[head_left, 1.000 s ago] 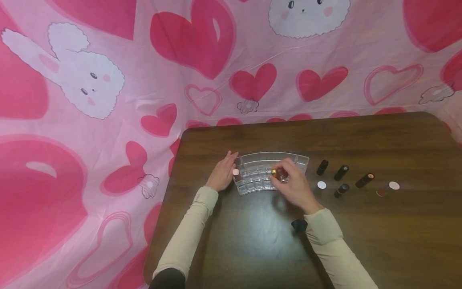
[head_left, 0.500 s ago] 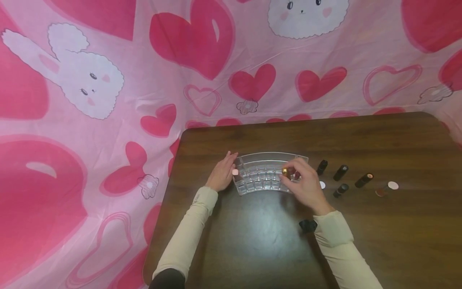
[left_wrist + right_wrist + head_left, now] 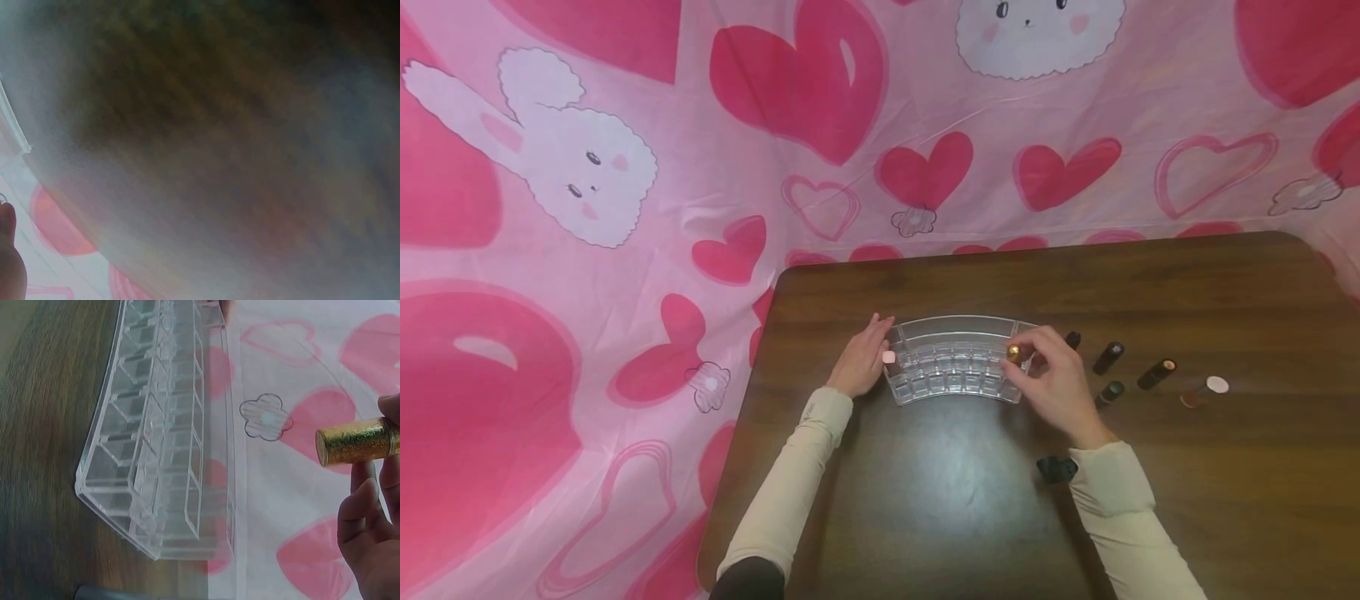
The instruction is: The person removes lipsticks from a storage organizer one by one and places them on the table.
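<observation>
A curved clear acrylic organizer with rows of small compartments stands on the table. My left hand lies along its left end, fingers extended and touching the side. A pale pink-topped tube sits at that end, beside the hand. Over the organizer's right end, my right hand pinches a gold lipstick tube between thumb and fingers. In the right wrist view the tube is held apart from the organizer, its gold end pointing toward it. Blur covers most of the left wrist view.
Several black lipstick tubes, among them one with an orange-toned top, stand on the brown table to the right. Farther right is a white-topped tube. Heart-patterned pink cloth hangs behind the table.
My right hand has moved rightward with the gold lipstick tube, from over the middle compartments to the organizer's right end. It now hides a white-topped tube. My left hand has stayed put.
</observation>
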A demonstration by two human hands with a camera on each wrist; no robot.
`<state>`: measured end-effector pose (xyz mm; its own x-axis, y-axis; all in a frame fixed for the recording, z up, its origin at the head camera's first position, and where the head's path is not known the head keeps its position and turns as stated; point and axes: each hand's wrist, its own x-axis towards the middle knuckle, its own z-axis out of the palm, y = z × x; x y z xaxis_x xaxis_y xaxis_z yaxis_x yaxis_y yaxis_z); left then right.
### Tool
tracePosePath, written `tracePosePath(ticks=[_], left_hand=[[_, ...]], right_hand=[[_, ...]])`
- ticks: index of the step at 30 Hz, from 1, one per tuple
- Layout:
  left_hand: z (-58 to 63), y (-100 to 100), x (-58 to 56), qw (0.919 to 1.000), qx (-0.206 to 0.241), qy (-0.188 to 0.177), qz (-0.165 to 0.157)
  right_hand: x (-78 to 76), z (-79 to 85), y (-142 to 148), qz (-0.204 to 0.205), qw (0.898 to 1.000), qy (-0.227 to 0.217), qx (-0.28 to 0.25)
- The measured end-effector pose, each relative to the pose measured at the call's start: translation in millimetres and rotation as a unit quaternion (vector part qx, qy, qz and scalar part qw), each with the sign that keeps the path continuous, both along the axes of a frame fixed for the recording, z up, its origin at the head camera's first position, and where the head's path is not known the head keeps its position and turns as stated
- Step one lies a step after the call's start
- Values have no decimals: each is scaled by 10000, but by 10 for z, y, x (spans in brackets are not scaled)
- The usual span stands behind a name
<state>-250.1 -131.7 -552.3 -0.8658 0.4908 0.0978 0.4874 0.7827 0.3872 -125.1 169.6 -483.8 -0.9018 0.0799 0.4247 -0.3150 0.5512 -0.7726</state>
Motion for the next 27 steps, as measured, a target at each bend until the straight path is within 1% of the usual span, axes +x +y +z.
tracePosePath(ticks=[6, 13, 27], left_hand=[[11, 3, 11, 10000, -33, 10, 2], [9, 0, 11, 10000, -69, -39, 39], [23, 0, 13, 9999, -38, -158, 43]], right_hand=[[46, 14, 85, -94, 9999, -47, -31], [80, 60, 198, -366, 9991, -172, -101], [151, 106, 424, -654, 9973, -123, -312]])
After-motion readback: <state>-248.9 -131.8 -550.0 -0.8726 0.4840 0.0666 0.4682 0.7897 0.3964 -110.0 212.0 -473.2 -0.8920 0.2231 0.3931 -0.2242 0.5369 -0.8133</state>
